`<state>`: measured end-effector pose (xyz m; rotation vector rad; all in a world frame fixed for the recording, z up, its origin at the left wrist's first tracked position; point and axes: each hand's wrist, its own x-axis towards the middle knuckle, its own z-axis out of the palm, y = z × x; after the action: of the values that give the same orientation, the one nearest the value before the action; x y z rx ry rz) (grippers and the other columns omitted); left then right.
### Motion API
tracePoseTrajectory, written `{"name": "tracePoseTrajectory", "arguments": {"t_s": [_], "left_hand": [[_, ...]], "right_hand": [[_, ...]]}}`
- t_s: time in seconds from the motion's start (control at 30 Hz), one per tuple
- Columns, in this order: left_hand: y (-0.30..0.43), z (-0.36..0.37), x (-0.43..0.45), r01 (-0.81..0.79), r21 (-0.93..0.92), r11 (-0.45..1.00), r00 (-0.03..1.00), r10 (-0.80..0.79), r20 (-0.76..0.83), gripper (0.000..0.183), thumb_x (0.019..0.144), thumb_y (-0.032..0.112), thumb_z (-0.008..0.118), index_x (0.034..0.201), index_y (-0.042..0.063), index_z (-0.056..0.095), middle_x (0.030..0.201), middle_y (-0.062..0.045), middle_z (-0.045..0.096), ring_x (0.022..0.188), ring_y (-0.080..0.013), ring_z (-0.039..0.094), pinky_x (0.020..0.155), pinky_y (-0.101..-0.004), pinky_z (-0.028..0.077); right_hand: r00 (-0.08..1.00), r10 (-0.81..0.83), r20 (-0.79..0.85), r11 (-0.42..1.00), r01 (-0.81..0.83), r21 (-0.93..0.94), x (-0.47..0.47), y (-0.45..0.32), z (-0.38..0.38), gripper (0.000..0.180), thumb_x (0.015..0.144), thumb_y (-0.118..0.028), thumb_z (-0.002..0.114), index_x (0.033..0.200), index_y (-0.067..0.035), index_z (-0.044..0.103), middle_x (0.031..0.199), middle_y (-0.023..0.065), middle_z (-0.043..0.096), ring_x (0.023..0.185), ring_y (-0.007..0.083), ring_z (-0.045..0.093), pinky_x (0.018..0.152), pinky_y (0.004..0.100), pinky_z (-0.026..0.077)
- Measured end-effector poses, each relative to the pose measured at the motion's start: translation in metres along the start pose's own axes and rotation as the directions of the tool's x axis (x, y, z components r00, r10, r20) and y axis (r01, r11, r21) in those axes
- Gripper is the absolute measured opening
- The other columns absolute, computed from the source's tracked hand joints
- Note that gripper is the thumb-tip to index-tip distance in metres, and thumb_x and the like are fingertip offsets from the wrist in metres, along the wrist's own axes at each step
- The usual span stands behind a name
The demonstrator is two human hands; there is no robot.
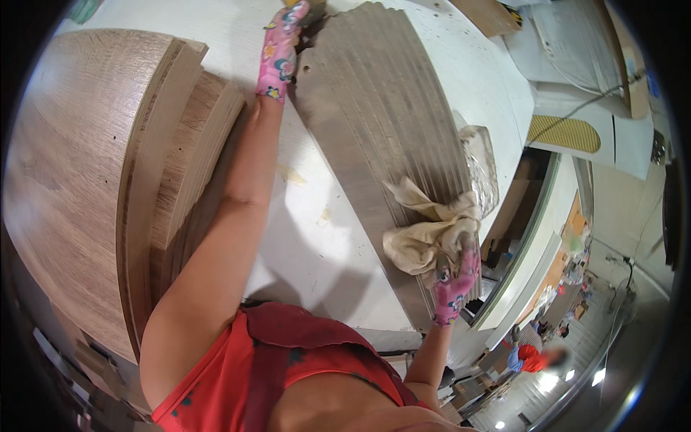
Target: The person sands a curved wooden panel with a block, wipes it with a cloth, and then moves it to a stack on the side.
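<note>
My right hand (456, 281), in a pink floral glove, grips a crumpled cream cloth (426, 243). The cloth lies on the near end of a stack of long grey-brown boards (378, 108), whose stepped edges run away from me. My left hand (280, 56), in a matching glove, reaches to the far end of the boards. Its fingers lie over a yellowish object (317, 12) cut off by the top of the picture. Whether they close around it is not clear. A crumpled clear plastic piece (482, 162) rests beside the boards, just beyond the cloth.
Thick wood-grain panels (81, 146) are stacked at the left, close to my left arm. The white worktable (324, 216) bears yellowish stains. A cardboard piece (488, 16) lies at the top right. In the right background, a person in red (526, 356) is some way off.
</note>
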<state>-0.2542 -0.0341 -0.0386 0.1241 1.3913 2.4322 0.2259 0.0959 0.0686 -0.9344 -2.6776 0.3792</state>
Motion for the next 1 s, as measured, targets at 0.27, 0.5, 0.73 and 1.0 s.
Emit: {"name": "tracePoseTrajectory", "arguments": {"t_s": [0.27, 0.5, 0.73, 1.0], "left_hand": [[-0.008, -0.006, 0.011, 0.009, -0.117, 0.993, 1.000, -0.006, 0.022, 0.036, 0.094, 0.032, 0.058, 0.120, 0.007, 0.060, 0.099, -0.001, 0.066, 0.085, -0.0109, 0.060, 0.070, -0.0252, 0.045], [-0.019, -0.010, 0.012, 0.007, -0.205, 0.979, 1.000, -0.004, 0.011, 0.042, 0.092, 0.031, 0.062, 0.124, 0.004, 0.058, 0.107, -0.005, 0.065, 0.095, -0.0153, 0.061, 0.081, -0.0298, 0.048], [-0.019, -0.009, 0.016, 0.003, -0.323, 0.946, 1.000, -0.001, 0.008, 0.048, 0.090, 0.030, 0.065, 0.129, 0.002, 0.055, 0.115, -0.008, 0.063, 0.105, -0.0198, 0.062, 0.092, -0.0343, 0.051], [-0.020, -0.010, 0.018, 0.006, -0.228, 0.974, 0.996, -0.026, -0.084, 0.042, 0.090, 0.034, 0.066, 0.119, 0.003, 0.063, 0.097, -0.004, 0.064, 0.085, -0.0150, 0.062, 0.076, -0.0276, 0.050]], "right_hand": [[0.861, -0.413, 0.297, 0.863, 0.474, -0.175, 0.097, -0.039, 0.055, 0.068, 0.079, -0.043, 0.059, 0.138, -0.010, 0.052, 0.145, 0.0183, 0.043, 0.137, 0.0429, 0.033, 0.107, 0.0556, 0.029], [0.786, -0.618, 0.022, 0.765, 0.607, -0.218, 0.244, -0.156, 0.162, 0.060, 0.090, -0.044, 0.049, 0.147, -0.027, 0.040, 0.152, 0.0056, 0.039, 0.141, 0.0295, 0.032, 0.112, 0.0475, 0.028], [0.638, -0.625, -0.450, 0.605, 0.760, 0.238, 0.329, -0.225, 0.174, 0.022, 0.079, -0.021, 0.056, 0.091, -0.008, 0.068, 0.093, 0.0145, 0.067, 0.091, 0.0339, 0.062, 0.083, 0.0453, 0.047], [0.967, 0.113, -0.228, 0.975, -0.064, 0.213, 0.091, -0.021, 0.025, 0.045, 0.085, -0.016, 0.058, 0.127, 0.002, 0.059, 0.126, 0.0161, 0.061, 0.114, 0.0274, 0.060, 0.095, 0.0374, 0.051]]}}
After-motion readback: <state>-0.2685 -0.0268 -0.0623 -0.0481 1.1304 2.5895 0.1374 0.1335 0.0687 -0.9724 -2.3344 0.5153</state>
